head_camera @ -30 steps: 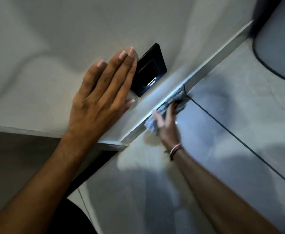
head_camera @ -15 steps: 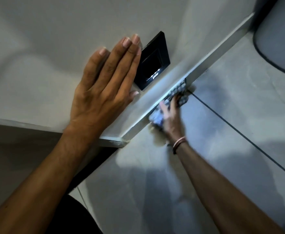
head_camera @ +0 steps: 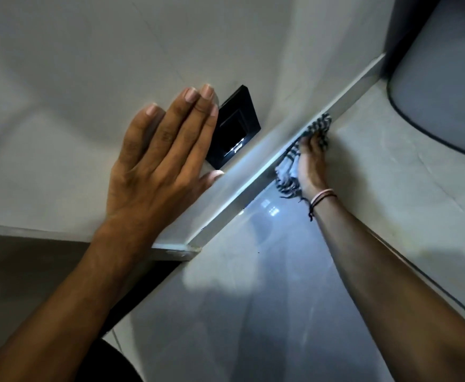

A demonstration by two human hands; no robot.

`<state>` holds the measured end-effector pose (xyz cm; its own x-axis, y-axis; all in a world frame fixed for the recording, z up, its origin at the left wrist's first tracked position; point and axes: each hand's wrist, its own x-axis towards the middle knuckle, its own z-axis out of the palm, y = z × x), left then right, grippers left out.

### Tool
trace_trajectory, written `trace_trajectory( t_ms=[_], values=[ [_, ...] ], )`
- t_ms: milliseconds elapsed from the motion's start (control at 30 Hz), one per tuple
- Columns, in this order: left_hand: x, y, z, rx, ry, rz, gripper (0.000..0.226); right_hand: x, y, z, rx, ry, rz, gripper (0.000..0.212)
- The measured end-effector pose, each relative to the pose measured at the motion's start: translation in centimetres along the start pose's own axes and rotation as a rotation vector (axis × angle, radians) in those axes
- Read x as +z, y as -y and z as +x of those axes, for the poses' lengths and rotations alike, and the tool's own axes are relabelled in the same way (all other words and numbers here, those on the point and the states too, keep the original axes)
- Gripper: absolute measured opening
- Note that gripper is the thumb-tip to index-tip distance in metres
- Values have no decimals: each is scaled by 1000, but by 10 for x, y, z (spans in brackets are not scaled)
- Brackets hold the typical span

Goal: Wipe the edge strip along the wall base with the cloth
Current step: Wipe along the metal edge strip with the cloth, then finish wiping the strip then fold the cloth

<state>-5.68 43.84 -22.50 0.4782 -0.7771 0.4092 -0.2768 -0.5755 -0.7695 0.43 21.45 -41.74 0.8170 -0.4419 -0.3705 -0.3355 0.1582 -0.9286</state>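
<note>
Pale wall (head_camera: 87, 64) meets glossy floor tiles (head_camera: 294, 299); my left hand (head_camera: 159, 166) lies flat and open beside a black socket plate (head_camera: 234, 130). My right hand (head_camera: 311, 164) presses the striped cloth (head_camera: 289, 172) against the edge strip (head_camera: 253, 186). Loose fringe could slip free, I think.

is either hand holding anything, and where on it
The right hand presses the bunched striped cloth around its middle against the edge strip. The left hand holds nothing, flat on the wall.
</note>
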Motion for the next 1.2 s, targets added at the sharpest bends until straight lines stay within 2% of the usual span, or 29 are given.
trace_trajectory(
  t_ms=[100, 200, 267, 333, 467, 533, 600, 667, 733, 767, 833, 900, 967, 1033, 1067, 1100, 1167, 1200],
  values=[
    [-1, -1, 26, 10, -19, -116, 76, 10, -12, -26, 15, 13, -1, 58],
    [1, -1, 61, 39, -23, -207, 72, 46, -46, -120, 27, 130, -207, 71],
    [2, -2, 85, 21, -40, -237, 70, 64, -57, -162, 60, 174, -253, 74],
    [5, -4, 104, -32, -58, -260, 68, 58, -49, -136, 51, 84, -237, 71],
    [2, -8, 117, -36, -55, -371, 55, -3, 16, 6, 56, -76, -161, 59],
    [1, -6, 118, 25, -35, -404, 56, -29, 46, 47, 157, -146, 41, 45],
    [3, -6, 115, 68, -20, -411, 61, -37, 66, 34, 305, -145, 481, 27],
    [2, -5, 115, 82, 11, -443, 65, -50, 78, -12, 438, 27, 831, 36],
    [-8, -3, 120, 57, 43, -533, 64, -75, 90, -62, 548, 161, 1058, 51],
    [-16, -4, 123, 16, 79, -605, 61, -89, 100, -82, 599, 205, 1144, 51],
    [-43, -8, 141, -174, 217, -843, 54, -120, 131, -110, 600, 243, 1184, 47],
    [-80, -15, 176, -569, 427, -1185, 53, -154, 177, -121, 588, 270, 1073, 57],
    [-106, -17, 218, -1040, 782, -1640, 55, -183, 228, -119, 544, 394, 917, 67],
    [-121, -15, 258, -1432, 1114, -2097, 47, -210, 275, -106, 465, 497, 629, 61],
    [-126, -15, 276, -1533, 1168, -2219, 39, -226, 295, -94, 450, 488, 469, 56],
    [-130, -16, 288, -1600, 1154, -2244, 29, -241, 307, -81, 456, 471, 321, 52],
    [-132, -25, 322, -1744, 1084, -2182, 9, -281, 335, -45, 459, 510, 35, 42],
    [-132, -32, 338, -1805, 1078, -2122, 6, -301, 345, -28, 455, 522, -87, 39]
  ],
)
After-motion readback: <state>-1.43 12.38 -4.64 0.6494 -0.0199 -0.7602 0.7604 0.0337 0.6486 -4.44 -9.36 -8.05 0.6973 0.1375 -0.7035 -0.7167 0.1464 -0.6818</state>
